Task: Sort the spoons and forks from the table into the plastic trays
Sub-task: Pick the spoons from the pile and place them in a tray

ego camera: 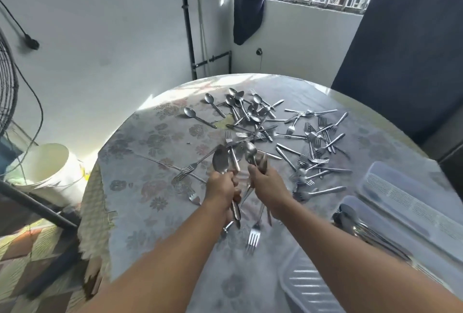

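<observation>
Two grips are working mid-counter (140, 162): the left grip (220, 188) is clutching spoons (220, 162), the right grip (266, 185) beside it is clutching more cutlery. Beyond them loose forks and spoons (275, 127) are lying scattered; plastic trays (406, 202) are sitting right of the right grip.

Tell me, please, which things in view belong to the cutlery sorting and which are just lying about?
Part of the job:
left hand holding spoons
right hand holding spoons
loose cutlery on the table
plastic trays

Just lying about:
white bucket
fan
dark curtain
</observation>
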The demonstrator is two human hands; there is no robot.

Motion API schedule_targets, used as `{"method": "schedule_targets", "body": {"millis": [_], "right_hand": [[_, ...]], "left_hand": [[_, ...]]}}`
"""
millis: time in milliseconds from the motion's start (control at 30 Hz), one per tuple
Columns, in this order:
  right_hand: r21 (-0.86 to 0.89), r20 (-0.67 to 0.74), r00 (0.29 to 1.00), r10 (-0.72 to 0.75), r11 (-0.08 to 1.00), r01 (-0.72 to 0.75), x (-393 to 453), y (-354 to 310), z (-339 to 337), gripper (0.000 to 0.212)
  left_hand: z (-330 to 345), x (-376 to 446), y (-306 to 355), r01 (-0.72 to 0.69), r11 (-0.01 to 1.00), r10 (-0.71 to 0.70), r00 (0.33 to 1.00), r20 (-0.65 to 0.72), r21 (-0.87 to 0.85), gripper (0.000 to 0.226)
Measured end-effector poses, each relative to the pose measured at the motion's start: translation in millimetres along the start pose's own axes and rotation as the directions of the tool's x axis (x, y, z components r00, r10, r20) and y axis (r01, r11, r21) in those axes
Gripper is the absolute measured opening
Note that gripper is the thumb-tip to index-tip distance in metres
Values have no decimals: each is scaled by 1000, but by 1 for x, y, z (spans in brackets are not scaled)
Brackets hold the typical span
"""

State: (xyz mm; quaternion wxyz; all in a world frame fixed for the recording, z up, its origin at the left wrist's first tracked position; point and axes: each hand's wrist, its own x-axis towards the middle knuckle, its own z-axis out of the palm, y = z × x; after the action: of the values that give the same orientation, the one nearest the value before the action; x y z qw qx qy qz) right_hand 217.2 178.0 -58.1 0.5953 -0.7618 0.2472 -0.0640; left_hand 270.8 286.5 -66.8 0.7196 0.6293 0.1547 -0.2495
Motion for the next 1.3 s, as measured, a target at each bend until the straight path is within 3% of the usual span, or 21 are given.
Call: {"method": "schedule_targets", "body": {"millis": [200, 433, 600, 867, 1000, 1167, 1300], "right_hand": [[-83, -14, 999, 31, 996, -32, -25, 10, -12, 34], [-7, 16, 1000, 27, 1000, -27, -34, 29, -36, 21], [69, 160, 986, -38, 997, 27, -33, 42, -92, 33], [86, 279, 958, -73, 995, 50, -40, 62, -204, 22], [-6, 341, 940, -22, 1000, 25, -56, 87, -243, 14], [-110, 370, 929, 5, 993, 38, -69, 150, -274, 16], [-210, 341, 940, 21, 976, 55, -63, 183, -292, 31]], "left_hand": [[6, -21, -23, 53, 998, -53, 999, 4, -35, 19], [29, -42, -49, 17, 996, -22, 998, -52, -90, 15], [81, -71, -61, -74, 995, 66, 990, -128, -62, 16], [172, -118, -114, -130, 989, 145, 950, -276, 72, 15], [193, -148, -138, -80, 996, 84, 954, -289, 26, 13], [218, -161, -170, -25, 986, 75, 951, -299, 168, 12], [240, -157, -190, 19, 959, 70, 950, -304, 282, 21]]}}
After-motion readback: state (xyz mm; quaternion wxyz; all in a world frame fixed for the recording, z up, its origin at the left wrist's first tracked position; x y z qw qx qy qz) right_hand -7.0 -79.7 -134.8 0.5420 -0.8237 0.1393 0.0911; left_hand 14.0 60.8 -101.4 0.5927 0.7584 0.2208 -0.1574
